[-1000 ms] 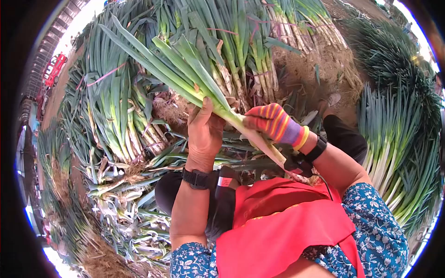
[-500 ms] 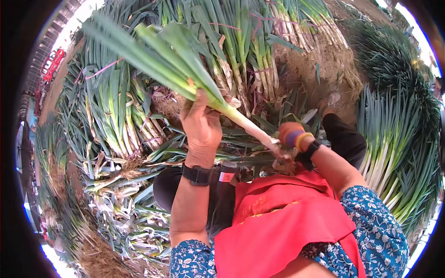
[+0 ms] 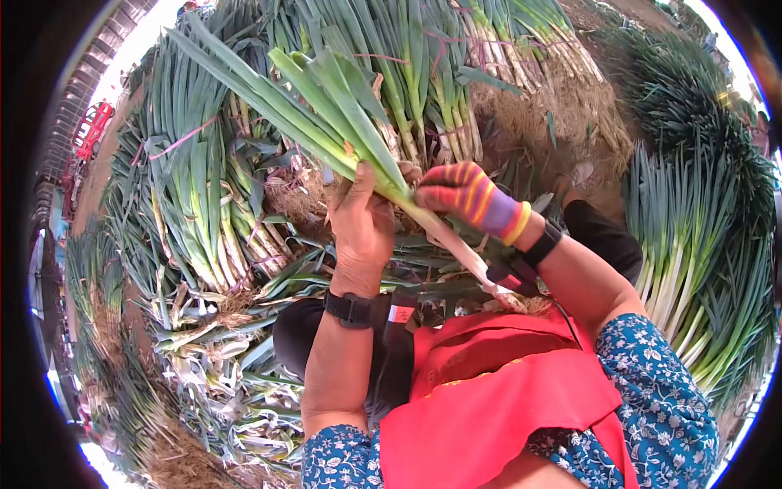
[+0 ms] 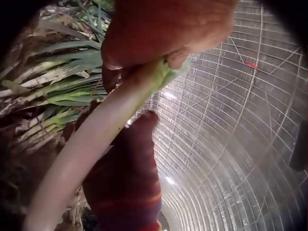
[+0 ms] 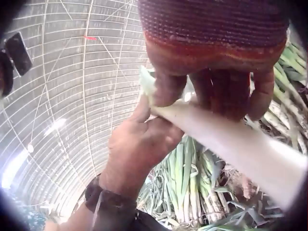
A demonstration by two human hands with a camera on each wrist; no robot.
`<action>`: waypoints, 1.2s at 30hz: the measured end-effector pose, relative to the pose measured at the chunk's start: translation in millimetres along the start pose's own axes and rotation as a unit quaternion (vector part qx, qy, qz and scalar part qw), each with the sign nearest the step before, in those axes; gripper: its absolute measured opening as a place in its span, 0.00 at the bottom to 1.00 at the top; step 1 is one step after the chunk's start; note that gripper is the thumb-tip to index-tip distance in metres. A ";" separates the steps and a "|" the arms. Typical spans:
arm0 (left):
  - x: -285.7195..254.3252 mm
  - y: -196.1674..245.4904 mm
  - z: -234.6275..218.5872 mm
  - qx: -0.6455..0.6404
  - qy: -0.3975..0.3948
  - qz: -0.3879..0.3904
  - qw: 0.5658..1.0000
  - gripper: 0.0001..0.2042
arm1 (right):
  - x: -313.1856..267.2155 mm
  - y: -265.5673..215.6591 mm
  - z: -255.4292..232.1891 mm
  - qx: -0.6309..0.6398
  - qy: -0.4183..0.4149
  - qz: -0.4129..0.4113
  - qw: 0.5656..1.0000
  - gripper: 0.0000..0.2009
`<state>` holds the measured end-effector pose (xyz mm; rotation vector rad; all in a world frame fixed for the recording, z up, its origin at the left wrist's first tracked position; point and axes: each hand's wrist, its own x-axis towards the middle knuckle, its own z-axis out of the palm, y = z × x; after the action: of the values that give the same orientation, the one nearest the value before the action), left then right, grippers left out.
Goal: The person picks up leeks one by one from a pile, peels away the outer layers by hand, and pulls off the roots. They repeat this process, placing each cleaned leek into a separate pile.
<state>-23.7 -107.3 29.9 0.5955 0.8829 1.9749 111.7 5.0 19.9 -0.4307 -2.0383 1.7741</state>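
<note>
A large leek (image 3: 446, 238) lies slantwise across the head view, green leaves to the upper left and roots low by the red apron. My bare left hand (image 3: 360, 224) grips it where the leaves fan out. Just below, my right hand (image 3: 481, 204), in a striped glove, pinches the upper part of the stalk with fingers and thumb. Seen from the left wrist, the pale stalk (image 4: 91, 144) runs smooth and whitish below the fingers. From the right wrist, the gloved fingers (image 5: 168, 89) bend over the stalk close to the left hand.
Tied leek bundles (image 3: 195, 179) stand at the left and more lie across the back. Loose leeks (image 3: 672, 244) are heaped on the right. Stripped leaves and scraps (image 3: 252, 391) litter the ground at the lower left. The red apron (image 3: 489, 391) covers the lap.
My right hand slid down the stalk towards the root end, then came back up beside the left hand. The left hand keeps its grip on the leek, shifting slightly.
</note>
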 end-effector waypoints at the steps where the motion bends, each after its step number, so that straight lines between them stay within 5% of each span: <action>1: -0.5 1.3 -0.9 -0.012 -0.022 0.003 1.000 0.21 | 3.6 3.5 -2.6 0.002 0.000 0.002 1.000 0.10; 3: -5.1 11.6 2.4 -0.014 -0.015 -0.005 1.000 0.21 | 9.7 23.5 -7.8 0.118 -0.020 0.220 0.968 0.08; 4: -6.3 15.7 3.5 -0.030 -0.014 0.009 0.999 0.21 | 5.7 56.8 -13.6 0.011 -0.062 0.207 0.976 0.09; 5: -7.7 19.6 4.0 -0.046 -0.013 0.022 0.999 0.21 | -5.5 86.9 -20.0 -0.214 -0.082 0.071 0.971 0.11; 6: -10.0 25.2 2.0 -0.042 -0.011 0.024 0.999 0.21 | -21.8 112.2 -25.1 -0.423 -0.099 -0.068 0.898 0.13; 7: -10.7 29.5 -2.4 -0.044 -0.005 0.024 0.999 0.21 | -38.2 129.5 -31.9 -0.461 -0.189 0.081 0.863 0.15; 11: -8.5 43.6 -29.0 -0.070 0.022 0.035 0.997 0.21 | -102.7 144.7 -57.6 -0.505 -0.271 0.215 0.791 0.15; 13: -6.2 45.5 -37.7 -0.096 0.067 0.077 0.990 0.19 | -111.8 129.9 -68.8 -0.443 -0.184 0.234 0.846 0.18; 14: -7.1 47.4 -36.4 -0.089 0.092 0.082 0.988 0.19 | -112.5 110.3 -64.0 -0.165 -0.121 0.267 0.942 0.22; 15: -7.5 49.4 -35.6 -0.081 0.115 0.089 0.986 0.19 | -107.0 84.4 -54.1 0.128 -0.045 0.272 0.953 0.25; 17: -3.9 49.8 -47.2 -0.077 0.075 0.095 0.990 0.18 | -99.1 29.0 -34.3 0.249 -0.105 0.166 0.948 0.31; 19: -0.7 52.7 -44.1 -0.123 0.138 0.110 0.977 0.18 | -98.1 8.2 -20.5 0.159 -0.150 0.177 0.960 0.30; 21: -2.1 53.2 -38.8 -0.119 0.146 0.124 0.974 0.17 | -100.4 3.7 -13.9 0.194 -0.161 0.306 0.918 0.24; 23: -9.3 52.5 -36.0 0.003 0.033 0.047 0.998 0.15 | -97.6 1.4 -0.2 0.236 -0.145 0.268 0.923 0.20; 27: -12.8 5.6 -30.2 -0.175 -0.016 -0.074 0.982 0.10 | -73.4 2.8 10.2 0.166 -0.173 0.145 0.960 0.22; 31: -16.2 17.3 -25.0 -0.192 0.039 -0.100 0.976 0.11 | -72.6 23.3 7.9 0.181 -0.198 0.163 0.950 0.18; 34: -24.0 20.4 -6.0 -0.043 0.197 -0.023 0.979 0.12 | -85.5 79.3 -16.8 -0.120 -0.120 0.071 0.983 0.12; 36: -28.4 30.8 -14.1 -0.040 0.190 0.010 0.981 0.11 | -114.0 138.8 -51.9 -0.268 -0.097 0.022 0.958 0.10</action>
<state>-34.9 -148.1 42.7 0.1793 1.0215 2.1699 232.2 15.3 -122.6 -0.4711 -2.6696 1.3022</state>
